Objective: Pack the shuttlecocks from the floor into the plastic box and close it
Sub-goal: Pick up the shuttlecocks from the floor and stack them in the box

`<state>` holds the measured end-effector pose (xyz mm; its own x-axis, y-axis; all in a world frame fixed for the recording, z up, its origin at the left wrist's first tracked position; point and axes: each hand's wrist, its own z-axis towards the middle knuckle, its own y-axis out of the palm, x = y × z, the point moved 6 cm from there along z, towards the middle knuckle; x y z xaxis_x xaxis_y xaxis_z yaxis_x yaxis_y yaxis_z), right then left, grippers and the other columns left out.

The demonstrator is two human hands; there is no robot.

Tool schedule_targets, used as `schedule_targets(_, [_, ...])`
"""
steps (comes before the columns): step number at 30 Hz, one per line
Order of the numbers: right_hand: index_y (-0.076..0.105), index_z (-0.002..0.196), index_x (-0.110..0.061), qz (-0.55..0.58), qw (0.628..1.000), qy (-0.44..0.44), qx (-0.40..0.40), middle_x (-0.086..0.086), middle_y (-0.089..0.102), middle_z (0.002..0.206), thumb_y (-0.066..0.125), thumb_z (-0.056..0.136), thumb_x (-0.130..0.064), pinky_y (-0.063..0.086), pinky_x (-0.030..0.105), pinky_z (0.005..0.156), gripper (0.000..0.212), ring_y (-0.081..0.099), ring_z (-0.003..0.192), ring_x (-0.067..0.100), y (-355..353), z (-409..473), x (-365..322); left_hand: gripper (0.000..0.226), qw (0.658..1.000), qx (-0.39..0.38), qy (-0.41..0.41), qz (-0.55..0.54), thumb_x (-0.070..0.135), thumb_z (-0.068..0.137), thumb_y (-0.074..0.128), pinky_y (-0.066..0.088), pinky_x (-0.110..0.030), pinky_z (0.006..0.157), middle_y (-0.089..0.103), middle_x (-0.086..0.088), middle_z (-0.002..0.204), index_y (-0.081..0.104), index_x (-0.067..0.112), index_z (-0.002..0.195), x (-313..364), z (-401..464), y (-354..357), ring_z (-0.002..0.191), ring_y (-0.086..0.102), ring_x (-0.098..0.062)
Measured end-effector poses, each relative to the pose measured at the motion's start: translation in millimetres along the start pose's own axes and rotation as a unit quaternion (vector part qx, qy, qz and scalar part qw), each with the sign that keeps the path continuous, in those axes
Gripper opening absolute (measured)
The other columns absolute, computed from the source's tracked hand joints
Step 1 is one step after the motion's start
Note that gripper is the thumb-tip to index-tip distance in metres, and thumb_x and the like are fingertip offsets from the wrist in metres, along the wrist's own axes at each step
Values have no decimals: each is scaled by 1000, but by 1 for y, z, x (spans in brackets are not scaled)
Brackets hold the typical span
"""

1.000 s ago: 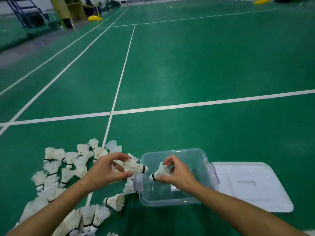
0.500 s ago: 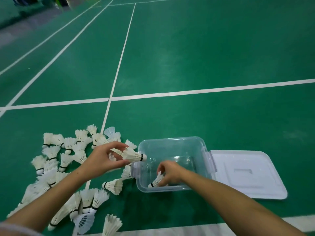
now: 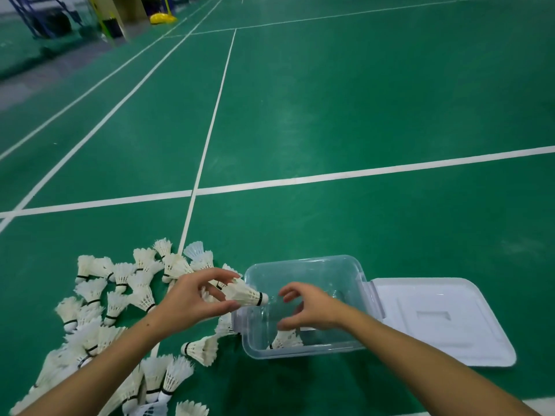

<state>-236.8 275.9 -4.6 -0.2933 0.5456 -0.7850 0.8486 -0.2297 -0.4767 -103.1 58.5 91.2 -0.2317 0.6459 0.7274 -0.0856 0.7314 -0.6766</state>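
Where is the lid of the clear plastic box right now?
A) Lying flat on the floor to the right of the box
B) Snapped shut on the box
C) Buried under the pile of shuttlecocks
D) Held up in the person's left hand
A: the white lid lies flat on the green floor beside the right side of the open plastic box, while the left hand holds a shuttlecock instead.

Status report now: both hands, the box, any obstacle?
Left hand pinches a shuttlecock at the box rim. Right hand open over plastic box, one shuttlecock inside. Lid off, nothing blocking.
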Motion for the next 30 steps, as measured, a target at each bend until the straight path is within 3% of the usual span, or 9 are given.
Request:
schedule_targets(5, [49, 147, -37, -49, 986, -117, 107, -23, 57, 135, 90, 75, -51, 46, 15, 85, 84, 56, 113, 0, -44, -34, -58, 55, 999, -21, 23, 28, 57, 68, 89, 61, -29, 83, 74, 20, 108, 75, 41, 118, 30, 18, 16, 85, 75, -7])
schedule_targets(11, [40, 150, -40, -142, 967, -167, 131, -13, 61, 131, 86, 82, -41, 56, 36, 91, 82, 62, 94, 9, -46, -41, -80, 66, 998, -39, 41, 38, 52, 68, 94, 61, -26, 82, 73, 18, 109, 65, 32, 124, 61, 40, 43, 87, 73, -3])
schedule_targets(14, [37, 149, -45, -143, 966, -166, 134, -11, 62, 121, 86, 82, -40, 57, 36, 87, 84, 64, 89, 11, -48, -42, -71, 78, 998, -42, 37, 26, 54, 65, 95, 61, -26, 85, 74, 16, 109, 60, 30, 130, 64, 44, 49, 89, 73, -3])
schedule_targets(17, [40, 151, -47, -108, 974, -141, 142, -9, 59, 120, 87, 78, -35, 55, 33, 90, 88, 57, 93, 4, -53, -37, -47, 82, 999, -33, 30, 18, 59, 60, 95, 61, -25, 82, 72, 18, 113, 59, 32, 128, 61, 44, 52, 86, 74, -2])
schedule_targets(19, [49, 146, -44, -63, 982, -105, 142, -5, 60, 120, 88, 74, -27, 58, 32, 86, 83, 57, 84, 1, -57, -33, -25, 80, 1000, -19, 20, 13, 60, 59, 93, 60, -23, 79, 71, 19, 116, 59, 34, 126, 55, 43, 49, 85, 75, -1])
schedule_targets(22, [62, 130, -36, -23, 990, -65, 124, -3, 62, 115, 86, 72, -15, 61, 33, 80, 66, 64, 79, 10, -53, -26, 3, 74, 1000, -12, 12, 12, 60, 62, 92, 59, -22, 79, 71, 20, 116, 61, 35, 124, 49, 40, 45, 85, 75, 0])
schedule_targets(27, [59, 122, -29, -57, 996, 2, 68, -6, 60, 118, 91, 71, -15, 62, 37, 84, 62, 70, 97, 23, -38, -12, 32, 68, 1000, -6, 11, 6, 59, 64, 91, 57, -25, 81, 73, 19, 115, 63, 34, 120, 46, 35, 41, 85, 75, 0])
schedule_targets(30, [59, 126, -24, -118, 992, 26, 37, -1, 60, 124, 95, 70, -18, 58, 30, 80, 67, 67, 95, 20, -30, -2, 40, 64, 1000, 1, 9, 0, 57, 65, 90, 55, -23, 82, 74, 18, 114, 64, 34, 119, 44, 33, 38, 86, 75, -1])
